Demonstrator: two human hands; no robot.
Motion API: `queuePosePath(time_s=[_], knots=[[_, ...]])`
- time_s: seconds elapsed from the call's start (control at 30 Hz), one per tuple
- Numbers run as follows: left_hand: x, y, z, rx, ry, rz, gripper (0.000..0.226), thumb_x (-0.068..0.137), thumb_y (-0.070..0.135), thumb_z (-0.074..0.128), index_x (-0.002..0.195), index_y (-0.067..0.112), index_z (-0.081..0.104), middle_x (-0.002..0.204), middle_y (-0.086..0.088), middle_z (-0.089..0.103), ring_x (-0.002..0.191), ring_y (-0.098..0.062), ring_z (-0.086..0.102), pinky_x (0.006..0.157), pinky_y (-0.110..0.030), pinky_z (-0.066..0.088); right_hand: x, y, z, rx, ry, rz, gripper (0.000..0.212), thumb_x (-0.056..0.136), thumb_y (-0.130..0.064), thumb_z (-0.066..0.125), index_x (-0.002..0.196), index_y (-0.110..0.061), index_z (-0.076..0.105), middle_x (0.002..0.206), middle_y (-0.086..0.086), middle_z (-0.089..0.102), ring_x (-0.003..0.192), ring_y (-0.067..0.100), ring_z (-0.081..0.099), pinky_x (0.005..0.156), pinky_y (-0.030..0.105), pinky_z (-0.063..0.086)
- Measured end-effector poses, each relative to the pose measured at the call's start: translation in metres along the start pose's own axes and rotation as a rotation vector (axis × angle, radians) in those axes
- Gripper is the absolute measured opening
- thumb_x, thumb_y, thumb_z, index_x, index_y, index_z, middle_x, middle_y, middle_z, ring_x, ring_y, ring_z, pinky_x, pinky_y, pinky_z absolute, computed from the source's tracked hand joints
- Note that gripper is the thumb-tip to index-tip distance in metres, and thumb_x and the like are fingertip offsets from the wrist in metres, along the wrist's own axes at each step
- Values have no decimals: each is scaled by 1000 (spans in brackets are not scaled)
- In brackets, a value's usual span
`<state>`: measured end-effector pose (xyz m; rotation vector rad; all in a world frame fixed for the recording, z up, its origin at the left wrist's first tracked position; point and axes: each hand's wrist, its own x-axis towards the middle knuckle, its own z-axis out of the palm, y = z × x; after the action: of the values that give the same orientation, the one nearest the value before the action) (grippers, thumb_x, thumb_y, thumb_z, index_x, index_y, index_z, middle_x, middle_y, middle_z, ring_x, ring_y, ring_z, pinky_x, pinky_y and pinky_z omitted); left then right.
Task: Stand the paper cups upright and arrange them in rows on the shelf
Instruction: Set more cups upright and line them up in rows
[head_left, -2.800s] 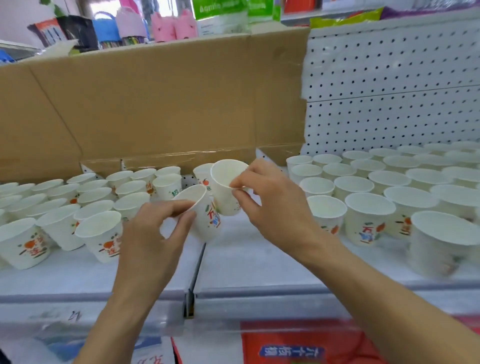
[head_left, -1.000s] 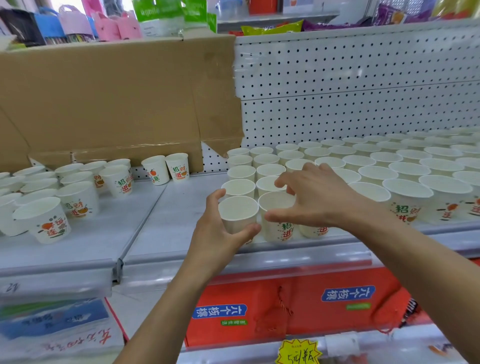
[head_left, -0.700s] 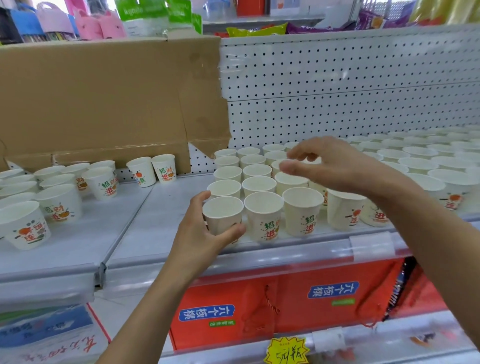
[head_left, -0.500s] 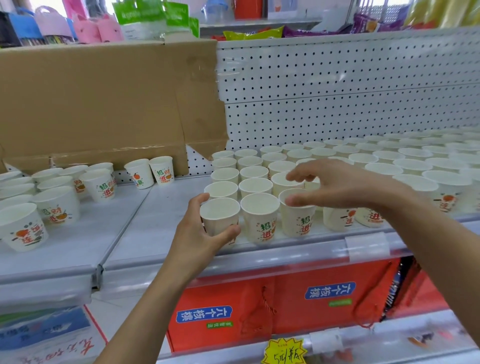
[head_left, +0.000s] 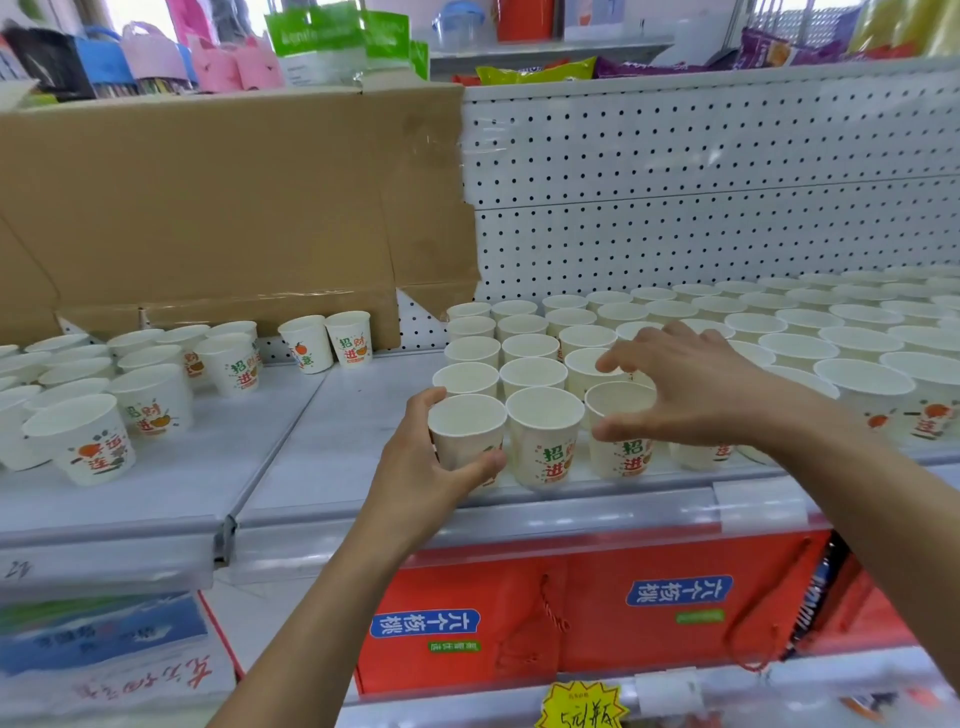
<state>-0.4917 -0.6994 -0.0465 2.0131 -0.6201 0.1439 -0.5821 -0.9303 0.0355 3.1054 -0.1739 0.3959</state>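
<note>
Head cam: our left hand grips the corner cup at the front of the shelf. Our right hand arches over the third cup, and we can't tell if it's gripping. Risk: a careless nudge cd topple the tight rows or send one off the edge.

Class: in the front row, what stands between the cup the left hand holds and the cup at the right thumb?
One upright printed cup stands there, alone in that gap; the head view shows it.
</note>
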Motion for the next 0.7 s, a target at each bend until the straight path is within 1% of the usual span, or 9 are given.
queuePosePath(time_s=[0.1,0.2,0.3,0.33,0.4,0.47,0.6,0.67,0.7], knots=[[-3,-2,-3,-4,0,20,85,70,43,82,138,36,31,129,16,48,109,-7,51,79,-13,42,-1,-10,-2,150,42,-121,63,71,-66,63,128,-43,48,132,-13,46,124,9,31,103,35,27],[-6,-5,-10,22,3,31,89,68,54,78,140,38,27,129,19,44,111,-1,48,83,-13,40,3,-23,-6,296,-15,-266,47,72,-64,64,116,-49,55,123,-27,48,121,-1,34,102,27,30],[-11,-11,-29,53,12,23,95,63,75,59,144,38,24,134,20,39,115,1,45,92,-23,42,12,-37,-9,340,-7,-330,38,73,-63,61,108,-49,61,116,-33,53,110,-14,41,93,14,34],[-10,-15,-43,71,10,18,93,64,77,53,144,39,24,134,22,38,116,2,45,93,-25,42,21,-45,-11,371,3,-331,37,73,-63,61,107,-47,63,113,-33,57,106,-14,45,91,14,37],[-3,-21,-68,121,-13,2,85,69,75,51,143,40,26,133,22,38,115,2,44,93,-25,41,34,-56,-18,419,4,-333,36,74,-61,61,105,-44,66,108,-29,62,100,-12,52,86,20,44],[20,-37,-101,185,-30,-5,81,74,68,55,143,34,31,133,17,43,115,-1,46,95,-25,42,63,-76,-21,410,-11,-353,35,75,-59,61,105,-41,68,104,-25,65,96,-10,55,81,19,46],[89,-60,-161,307,-20,14,69,83,44,69,142,22,40,132,7,52,115,-7,51,99,-27,42,140,-122,-20,367,-19,-357,34,81,-50,65,110,-32,69,99,-21,65,91,-5,58,78,19,47],[129,-71,-185,321,-38,-33,61,83,42,70,135,22,46,125,6,54,112,-10,54,94,-28,45,184,-144,-15,348,-48,-336,37,84,-45,66,115,-25,67,90,-21,61,84,-4,57,72,21,46],[151,-76,-196,348,-56,-51,53,83,44,70,127,23,50,121,4,57,110,-15,56,93,-33,48,206,-154,-10,337,-75,-318,37,85,-44,66,115,-22,65,85,-19,59,77,-5,55,66,19,43]])
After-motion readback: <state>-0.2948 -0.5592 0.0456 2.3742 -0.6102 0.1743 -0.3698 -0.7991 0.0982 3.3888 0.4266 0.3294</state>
